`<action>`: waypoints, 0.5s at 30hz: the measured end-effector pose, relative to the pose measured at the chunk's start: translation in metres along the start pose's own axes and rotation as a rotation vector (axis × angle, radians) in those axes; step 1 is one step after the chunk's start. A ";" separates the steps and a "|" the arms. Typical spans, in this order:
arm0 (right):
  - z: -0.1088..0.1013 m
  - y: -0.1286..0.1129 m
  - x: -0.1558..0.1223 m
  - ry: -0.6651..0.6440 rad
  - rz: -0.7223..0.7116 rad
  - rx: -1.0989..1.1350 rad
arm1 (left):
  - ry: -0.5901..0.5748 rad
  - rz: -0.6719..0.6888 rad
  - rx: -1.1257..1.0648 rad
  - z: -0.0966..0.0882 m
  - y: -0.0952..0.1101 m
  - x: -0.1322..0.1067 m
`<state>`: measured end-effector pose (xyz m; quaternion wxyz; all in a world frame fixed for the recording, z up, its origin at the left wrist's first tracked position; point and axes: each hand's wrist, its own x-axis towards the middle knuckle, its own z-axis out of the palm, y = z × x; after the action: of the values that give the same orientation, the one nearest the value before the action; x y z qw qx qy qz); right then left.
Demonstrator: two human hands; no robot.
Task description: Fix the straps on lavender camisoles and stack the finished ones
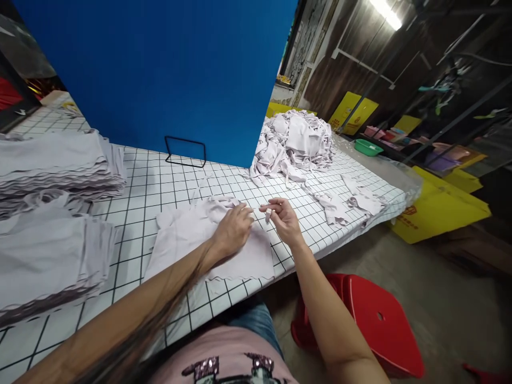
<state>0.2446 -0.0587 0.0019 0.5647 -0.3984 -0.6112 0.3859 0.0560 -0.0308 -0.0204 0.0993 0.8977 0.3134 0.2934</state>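
While the left hand (235,226) lies knuckles-up on the single white cloth piece (192,229), the right hand (283,217) sits just off that piece's edge, palm turned inward. Clock centre = the cloth piece, as seen from the head view.

Cloth piece: thin, matte, woven-looking, flat on the table (138,186), near edge slightly wavy, bunched into soft folds at 12-1. Left hand at 2-3 on it, fingers bent and close together, tips turned down; can't tell if they pinch fabric. Right hand at 2, index stretched toward the left fingertips, thumb below it. Small pale bit (268,215) at the thumb tip, too small to identify; can't tell if it's gripped.

Table surface: smooth white sheet, black grid lines. Cloth stacks at 9 (44,256) and 10 (52,154), many layers, rippled edges. Flat blue panel (156,80) at 12, smooth, straight-edged. Black wire bracket (185,152) at its foot, 11, bent into a rectangle. Loose crumpled heap (298,138) at 1-2. Limp scraps (364,200) at 2-3. Off the table: green basin (368,148) at 2, glossy red stool (380,320) at 4, rounded corners, slot in the seat.
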 end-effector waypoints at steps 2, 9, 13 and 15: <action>0.003 0.007 -0.011 0.028 -0.053 0.002 | 0.011 -0.163 -0.224 -0.007 0.007 0.003; 0.016 0.008 -0.017 0.052 -0.165 -0.077 | -0.155 -0.482 -1.109 -0.014 0.015 0.004; 0.016 0.006 -0.019 0.077 -0.172 -0.176 | -0.208 -0.504 -1.233 -0.018 0.017 0.004; 0.017 0.005 -0.021 0.069 -0.178 -0.216 | -0.227 -0.511 -1.201 -0.019 0.019 0.003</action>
<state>0.2284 -0.0762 -0.0116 0.5714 -0.4140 -0.6622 0.2522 0.0562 -0.0436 0.0030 0.6814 0.6090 0.2859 0.2881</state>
